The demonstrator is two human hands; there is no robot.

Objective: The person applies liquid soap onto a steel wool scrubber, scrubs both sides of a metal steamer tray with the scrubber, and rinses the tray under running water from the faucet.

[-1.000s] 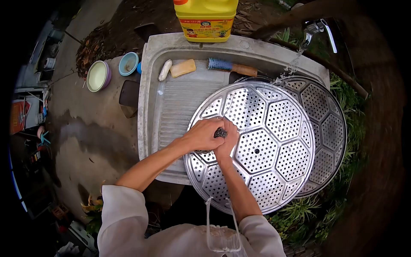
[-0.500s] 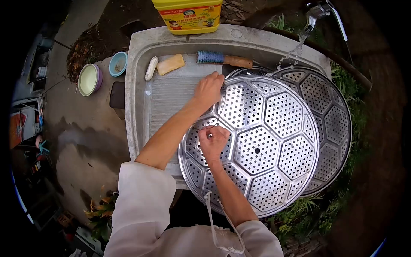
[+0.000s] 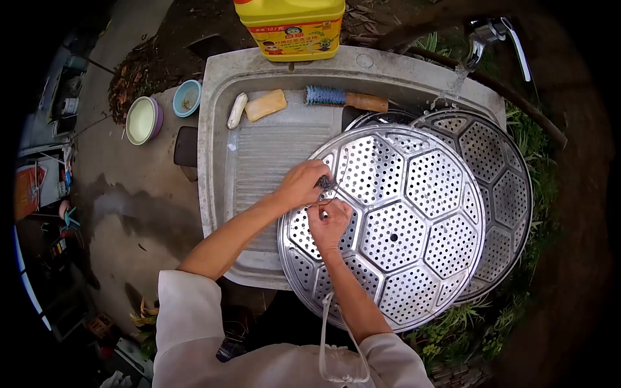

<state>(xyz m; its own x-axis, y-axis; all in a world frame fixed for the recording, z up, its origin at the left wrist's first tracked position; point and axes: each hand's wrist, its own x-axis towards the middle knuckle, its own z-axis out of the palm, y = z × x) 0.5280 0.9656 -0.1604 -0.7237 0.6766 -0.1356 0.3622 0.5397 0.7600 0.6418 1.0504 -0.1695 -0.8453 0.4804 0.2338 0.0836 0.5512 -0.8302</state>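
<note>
A large round metal steamer tray [image 3: 392, 226], punched with holes in hexagon panels, lies tilted over the sink's right part. Above its left side my left hand [image 3: 301, 185] is closed around a dark wire scouring pad [image 3: 325, 183]. Just below it, my right hand [image 3: 328, 223] pinches a thin dark strand that loops up toward the pad. Both hands are close together over the tray's panels. A second perforated steamer tray [image 3: 511, 187] rests behind and to the right, partly covered by the first.
Around the trays is a grey stone sink [image 3: 213, 213] with a ribbed washboard floor. In it lie a blue-bristled brush [image 3: 365, 101], a yellow sponge [image 3: 266, 105] and a white cloth-like piece [image 3: 237, 110]. A yellow detergent jug [image 3: 294, 32] stands behind; water runs from a tap [image 3: 479, 45].
My left hand has come down with the scouring pad from the tray's upper edge to beside my right hand. The strand between the hands, stretched before, now loops. The view has shifted slightly.
</note>
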